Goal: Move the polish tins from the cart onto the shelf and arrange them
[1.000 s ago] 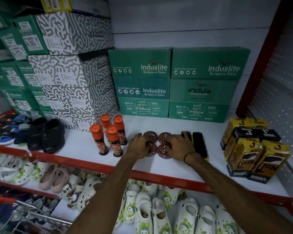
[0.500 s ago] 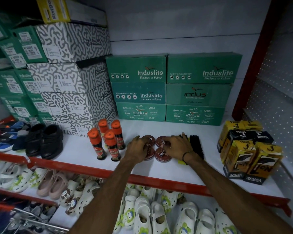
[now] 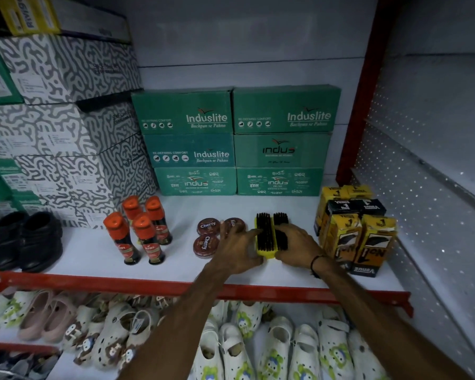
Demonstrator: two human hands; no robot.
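The left hand [image 3: 240, 249] lies with fingers spread and half curled against the left side of the yellow-backed shoe brush [image 3: 264, 237], its thumb at the brush's near end. The right hand [image 3: 296, 242] is cupped over a second brush [image 3: 280, 218] lying tight against the first, fingers bent down on the black bristles; a dark band circles that wrist. Whether either hand truly grips or only presses, I cannot tell.

The polish tins [image 3: 208, 226] sit on the white shelf [image 3: 93, 250] just left of the left hand: three brown round lids show, two marked "Cherry", the far right one partly covered by the left fingers. Further left of them stand four orange-capped polish bottles [image 3: 143, 229], and beyond those a pair of black shoes [image 3: 25, 239]. Just right of the right hand is a cluster of yellow and black cartons [image 3: 351, 229]. Behind the hands, green shoe boxes [image 3: 231, 141] are stacked against the white back wall, with grey patterned boxes [image 3: 61, 111] to their left. A red rail [image 3: 148, 283] edges the shelf below the wrists; under it lie rows of white clogs [image 3: 231, 349]. A red upright and perforated panel close the right side.

The boxes at far left are cut off, and print on the lower green boxes is too small to read.
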